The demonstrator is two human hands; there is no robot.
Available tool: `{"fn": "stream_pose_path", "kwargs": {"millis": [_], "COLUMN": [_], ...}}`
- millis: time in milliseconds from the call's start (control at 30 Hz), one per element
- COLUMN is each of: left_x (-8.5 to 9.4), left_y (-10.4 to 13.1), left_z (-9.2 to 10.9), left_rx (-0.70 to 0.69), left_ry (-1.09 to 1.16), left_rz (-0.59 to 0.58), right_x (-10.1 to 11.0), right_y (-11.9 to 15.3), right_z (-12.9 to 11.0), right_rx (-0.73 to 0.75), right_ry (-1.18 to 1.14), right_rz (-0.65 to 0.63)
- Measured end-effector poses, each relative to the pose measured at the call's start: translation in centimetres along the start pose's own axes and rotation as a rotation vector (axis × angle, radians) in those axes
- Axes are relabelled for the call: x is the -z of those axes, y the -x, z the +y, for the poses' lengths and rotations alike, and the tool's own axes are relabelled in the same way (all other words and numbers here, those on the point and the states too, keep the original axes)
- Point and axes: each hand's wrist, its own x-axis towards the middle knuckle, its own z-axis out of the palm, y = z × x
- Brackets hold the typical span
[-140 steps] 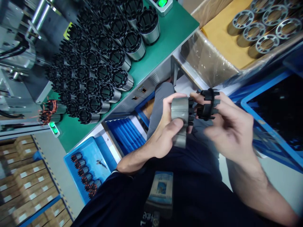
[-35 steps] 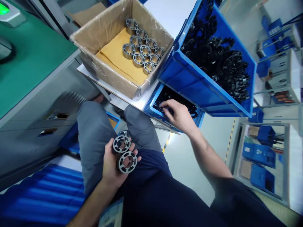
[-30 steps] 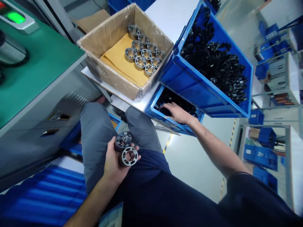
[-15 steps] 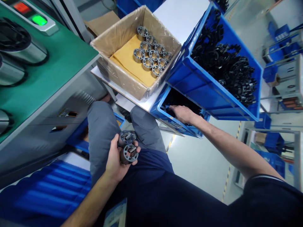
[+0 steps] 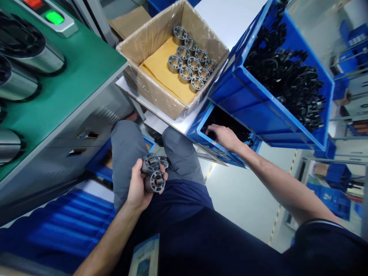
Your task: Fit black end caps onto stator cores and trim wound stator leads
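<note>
I register the green table (image 5: 83, 57) at the left of the head view, with metal cylinders (image 5: 48, 57) on it. The large blue crate (image 5: 253, 111), at the right, is tilted and holds a heap of black parts (image 5: 299, 80). Between the table and the crate, I locate the cardboard box (image 5: 155, 88) on a white shelf (image 5: 218, 17); ten metal rings (image 5: 186, 74) stand on yellow paper inside it. The small blue bin (image 5: 196, 129) sits low, beside the box and partly under the crate.

My right arm extends inward from the lower right, and the right hand (image 5: 225, 137) reaches palm down into the small blue bin, fingers bent; I cannot tell whether it grips anything. My left forearm rises from the bottom edge. The left hand (image 5: 138, 189) is turned up over the lap, fingers curled around at least two held rings (image 5: 157, 181), which touch side by side.
</note>
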Motion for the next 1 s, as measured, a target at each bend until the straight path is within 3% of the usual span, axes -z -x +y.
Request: {"fn": "stream_pose_path", "kwargs": {"millis": [367, 600, 700, 833, 933, 1000], "left_x": [1.9, 1.2, 1.3, 0.5, -1.5, -2.9], "left_y": [-0.4, 0.1, -0.1, -0.2, 0.4, 0.9], "left_z": [-0.8, -1.0, -1.4, -2.1, -2.6, -2.6], "left_rx": [-0.025, -0.249, -0.344, -0.517, -0.676, -0.794], "left_ry": [-0.066, -0.161, -0.192, -0.239, -0.261, -0.298], "left_rz": [-0.045, -0.061, -0.140, -0.356, -0.450, -0.436], "right_x": [-1.3, -0.7, 0.0, 1.2, 2.0, 2.3], "right_y": [1.8, 4.2, 5.5, 7.5, 8.7, 9.2], "right_z": [1.4, 2.8, 2.2, -2.0, -7.8, -11.7], "right_rx": [-0.126, -0.102, -0.062, 0.073, 0.227, 0.339], "right_ry": [-0.062, -0.440, -0.653, -0.872, -0.979, -0.994], "right_rz": [0.154, 0.579, 0.693, 0.688, 0.672, 0.712]}}
